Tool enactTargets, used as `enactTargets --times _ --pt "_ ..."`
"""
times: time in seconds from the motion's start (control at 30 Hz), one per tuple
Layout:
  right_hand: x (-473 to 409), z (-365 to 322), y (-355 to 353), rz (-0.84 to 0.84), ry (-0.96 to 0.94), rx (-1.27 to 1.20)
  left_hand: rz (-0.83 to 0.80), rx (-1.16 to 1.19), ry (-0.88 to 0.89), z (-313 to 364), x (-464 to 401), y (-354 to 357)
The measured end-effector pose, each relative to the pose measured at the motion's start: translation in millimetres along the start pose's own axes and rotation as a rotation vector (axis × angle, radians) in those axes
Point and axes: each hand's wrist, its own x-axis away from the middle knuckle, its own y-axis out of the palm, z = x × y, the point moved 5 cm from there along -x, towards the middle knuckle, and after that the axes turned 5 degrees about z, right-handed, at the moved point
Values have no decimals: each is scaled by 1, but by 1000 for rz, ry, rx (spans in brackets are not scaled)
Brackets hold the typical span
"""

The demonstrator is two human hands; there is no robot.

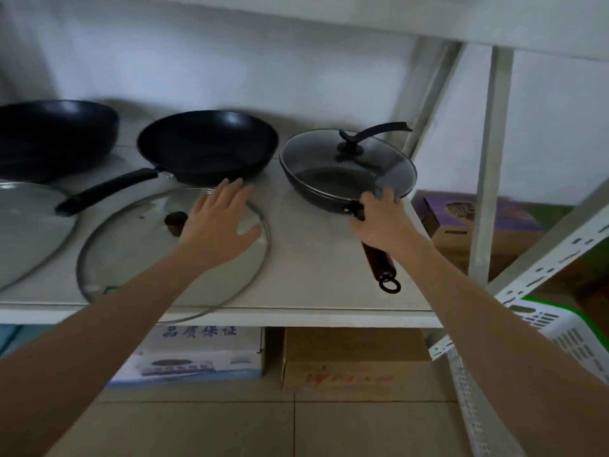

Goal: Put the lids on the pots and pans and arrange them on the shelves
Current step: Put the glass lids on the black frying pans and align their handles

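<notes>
Glass is the thing to mind here: the big loose lid (171, 255) lies flat on the white shelf (323, 275), its near edge sticking out past the shelf's front lip, so it could slide or tip off if nudged carelessly. The open black pan (207, 146) that seems to want it sits just beyond, farther back, with its handle pointing near-left. A good way to do this step, I judge, is to take the lid by its dark knob (175, 222), lift it clear instead of dragging it, and lower it level onto the pan's rim.

The left hand (219, 222) reaches in over the lid's far-right part, palm down, fingers straight and spread, thumb out to the right; whether it touches the glass cannot be told. The knob sits just left of that hand, ungripped.

The right hand (382, 222) is curled round the dark handle (379, 262) of the lidded pan (346, 169) at the right end of the shelf, close to where handle meets pan, steadying it. That pan already carries its glass lid; its handle points towards the near edge.

Further left stand another black pan (56, 133) and a second loose lid (29, 225)
</notes>
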Motion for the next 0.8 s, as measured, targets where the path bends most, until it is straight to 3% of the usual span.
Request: enactTargets --times 0.17,0.37,0.57,0.8 --pt "-6 -74 -3 110 -303 -43 28 -98 -95 -41 14 -23" --pt "1 -155 33 115 -500 -141 37 -162 -130 -95 35 -36" --pt "12 -213 80 44 -517 -123 -10 -208 -179 -166 47 -38" --pt "-5 -263 117 -65 -327 -44 -24 -149 -223 -231 33 -38"
